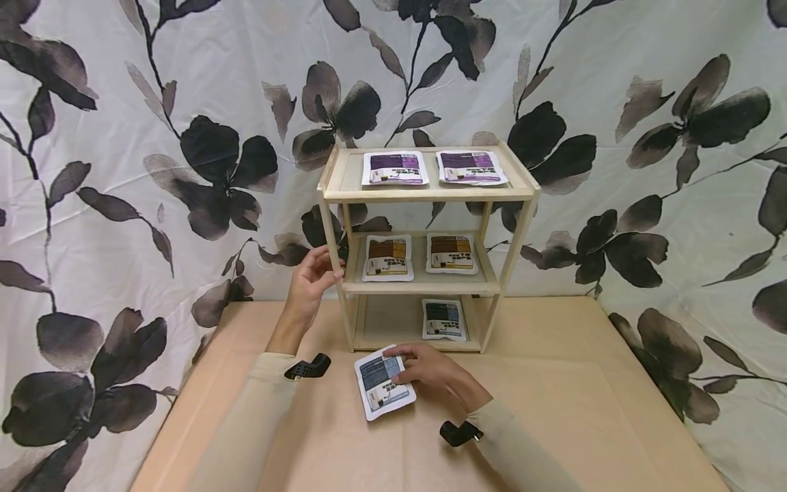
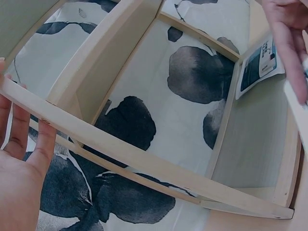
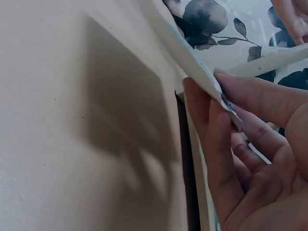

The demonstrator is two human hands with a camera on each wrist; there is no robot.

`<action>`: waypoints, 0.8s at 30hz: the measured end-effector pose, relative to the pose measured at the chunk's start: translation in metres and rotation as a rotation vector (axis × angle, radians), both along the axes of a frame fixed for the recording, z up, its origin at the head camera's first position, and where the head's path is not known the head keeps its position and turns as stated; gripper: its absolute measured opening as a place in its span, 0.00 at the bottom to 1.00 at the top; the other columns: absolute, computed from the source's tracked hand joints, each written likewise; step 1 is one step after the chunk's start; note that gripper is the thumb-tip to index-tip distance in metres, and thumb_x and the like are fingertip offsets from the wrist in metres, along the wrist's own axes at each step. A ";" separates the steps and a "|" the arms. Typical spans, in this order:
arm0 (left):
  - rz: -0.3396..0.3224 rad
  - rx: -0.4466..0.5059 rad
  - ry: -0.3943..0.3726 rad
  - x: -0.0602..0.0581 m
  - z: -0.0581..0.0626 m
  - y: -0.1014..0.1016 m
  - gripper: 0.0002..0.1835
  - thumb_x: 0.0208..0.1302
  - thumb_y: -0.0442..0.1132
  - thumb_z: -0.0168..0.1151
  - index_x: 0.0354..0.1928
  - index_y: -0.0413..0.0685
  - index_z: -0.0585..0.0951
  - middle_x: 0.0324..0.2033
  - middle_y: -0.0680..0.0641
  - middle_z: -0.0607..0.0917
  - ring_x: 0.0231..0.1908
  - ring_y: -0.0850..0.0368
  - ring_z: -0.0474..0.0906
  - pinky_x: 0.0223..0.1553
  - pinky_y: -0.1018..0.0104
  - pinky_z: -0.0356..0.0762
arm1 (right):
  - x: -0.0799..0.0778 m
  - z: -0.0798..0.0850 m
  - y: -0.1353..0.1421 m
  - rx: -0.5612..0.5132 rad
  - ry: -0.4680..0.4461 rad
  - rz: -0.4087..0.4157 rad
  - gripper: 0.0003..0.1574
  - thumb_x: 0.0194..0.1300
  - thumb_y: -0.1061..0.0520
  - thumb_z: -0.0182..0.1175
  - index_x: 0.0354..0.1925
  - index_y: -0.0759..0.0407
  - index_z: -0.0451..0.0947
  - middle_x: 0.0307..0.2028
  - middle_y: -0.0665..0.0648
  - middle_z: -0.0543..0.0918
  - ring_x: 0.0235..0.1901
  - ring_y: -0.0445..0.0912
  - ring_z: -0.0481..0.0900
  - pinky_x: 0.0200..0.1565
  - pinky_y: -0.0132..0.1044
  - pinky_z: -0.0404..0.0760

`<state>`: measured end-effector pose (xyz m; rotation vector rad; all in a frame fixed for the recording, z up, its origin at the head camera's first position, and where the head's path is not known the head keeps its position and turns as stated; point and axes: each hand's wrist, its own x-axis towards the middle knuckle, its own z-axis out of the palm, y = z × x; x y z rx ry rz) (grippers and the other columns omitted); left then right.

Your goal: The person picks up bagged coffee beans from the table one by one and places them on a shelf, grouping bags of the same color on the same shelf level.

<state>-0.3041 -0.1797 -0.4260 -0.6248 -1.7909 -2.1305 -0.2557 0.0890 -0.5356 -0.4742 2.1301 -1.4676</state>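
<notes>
My right hand (image 1: 430, 369) pinches a white pouch with a blue-grey label (image 1: 384, 383) by its right side, tilted above the table in front of a wooden shelf rack (image 1: 424, 288). In the right wrist view, the thumb and fingers (image 3: 224, 139) hold the pouch (image 3: 204, 72) edge-on. At the rack's left front post (image 2: 120, 147), my left hand (image 1: 309, 277) holds on lightly, fingers reaching behind the wood. A similar pouch with a blue-grey label (image 1: 444, 320) lies on the right of the bottom shelf (image 1: 387, 322).
Two purple-labelled pouches, left (image 1: 395, 169) and right (image 1: 471, 168), lie on the top shelf. Two brown-and-yellow pouches, left (image 1: 387, 258) and right (image 1: 451, 253), lie on the middle one. A floral cloth (image 1: 246, 68) hangs behind the tan table (image 1: 553, 396).
</notes>
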 end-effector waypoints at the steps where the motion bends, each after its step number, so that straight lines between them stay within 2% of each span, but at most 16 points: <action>1: 0.002 -0.002 -0.002 0.000 0.000 0.000 0.25 0.64 0.21 0.61 0.55 0.59 0.80 0.43 0.51 0.84 0.44 0.57 0.77 0.47 0.70 0.79 | -0.001 0.000 0.000 -0.017 -0.010 -0.004 0.34 0.56 0.64 0.74 0.62 0.58 0.79 0.52 0.58 0.84 0.44 0.46 0.83 0.46 0.34 0.80; 7: 0.003 -0.007 -0.005 0.001 0.001 0.000 0.25 0.65 0.21 0.60 0.55 0.59 0.80 0.43 0.51 0.84 0.45 0.57 0.77 0.47 0.69 0.79 | -0.005 0.004 0.004 -0.069 -0.034 -0.024 0.37 0.58 0.66 0.72 0.66 0.59 0.76 0.50 0.61 0.86 0.43 0.47 0.85 0.42 0.35 0.83; 11: -0.005 -0.002 -0.005 0.002 0.002 0.000 0.26 0.65 0.21 0.60 0.56 0.59 0.81 0.42 0.52 0.84 0.45 0.57 0.78 0.48 0.69 0.79 | -0.009 0.005 0.007 -0.094 -0.005 -0.036 0.38 0.60 0.67 0.69 0.68 0.61 0.73 0.54 0.63 0.84 0.48 0.50 0.83 0.46 0.36 0.82; 15: -0.007 0.004 -0.009 0.002 0.002 0.001 0.26 0.65 0.20 0.60 0.56 0.59 0.81 0.42 0.51 0.84 0.45 0.57 0.78 0.48 0.68 0.80 | -0.014 0.004 0.010 -0.129 0.034 -0.083 0.38 0.61 0.66 0.69 0.69 0.61 0.72 0.54 0.65 0.83 0.51 0.53 0.83 0.50 0.37 0.80; 24: -0.001 -0.018 -0.005 0.003 0.001 0.000 0.24 0.66 0.23 0.61 0.57 0.58 0.80 0.43 0.52 0.83 0.45 0.56 0.77 0.48 0.69 0.78 | -0.030 0.003 0.017 -0.166 0.113 -0.197 0.38 0.61 0.61 0.72 0.68 0.56 0.73 0.49 0.63 0.83 0.44 0.48 0.82 0.44 0.39 0.83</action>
